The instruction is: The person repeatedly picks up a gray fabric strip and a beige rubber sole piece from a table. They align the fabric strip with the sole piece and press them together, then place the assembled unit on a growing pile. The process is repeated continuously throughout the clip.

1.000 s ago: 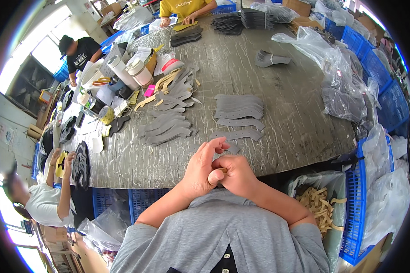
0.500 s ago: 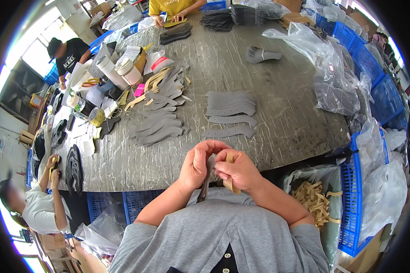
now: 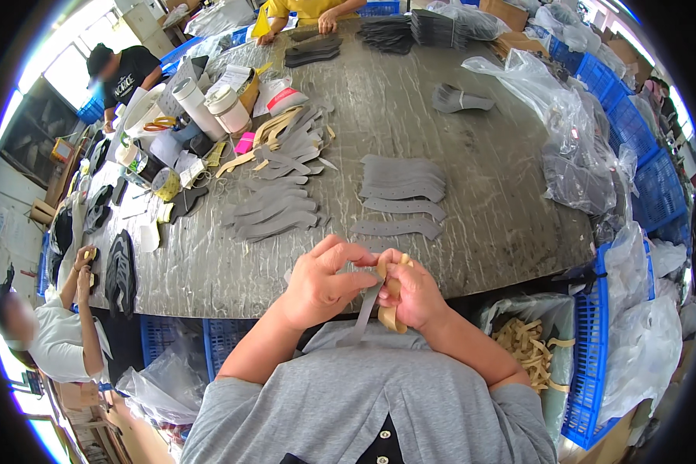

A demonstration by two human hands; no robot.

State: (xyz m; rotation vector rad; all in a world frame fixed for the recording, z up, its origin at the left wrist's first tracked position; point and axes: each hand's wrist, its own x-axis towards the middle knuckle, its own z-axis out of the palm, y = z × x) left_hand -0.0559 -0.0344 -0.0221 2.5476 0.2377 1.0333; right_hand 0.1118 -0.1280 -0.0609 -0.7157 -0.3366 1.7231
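Note:
Close to my body, at the table's near edge, my left hand (image 3: 325, 284) pinches a grey curved strip (image 3: 358, 321) between thumb and forefinger; its lower end hangs toward my shirt. My right hand (image 3: 416, 298) is closed around a looped tan strip (image 3: 389, 319), right beside the grey one. Where the two strips meet is partly hidden by my fingers. Just beyond my hands a single grey strip with small holes (image 3: 398, 227) lies flat. Behind it sits an overlapping row of similar grey strips (image 3: 402, 178), with another loose pile of grey strips (image 3: 274, 213) to the left.
At my right stands a lined bin (image 3: 487, 313) of tan scraps (image 3: 522, 340), next to a blue crate (image 3: 588, 348). Clear plastic bags (image 3: 576, 166) line the right edge. Jars (image 3: 228, 112) and tools crowd the left. Other people work at the far and left sides.
My left hand has opened out and shifted left, now pinching the grey strip by thumb and forefinger. The tan strip has curled into a loop in my right hand.

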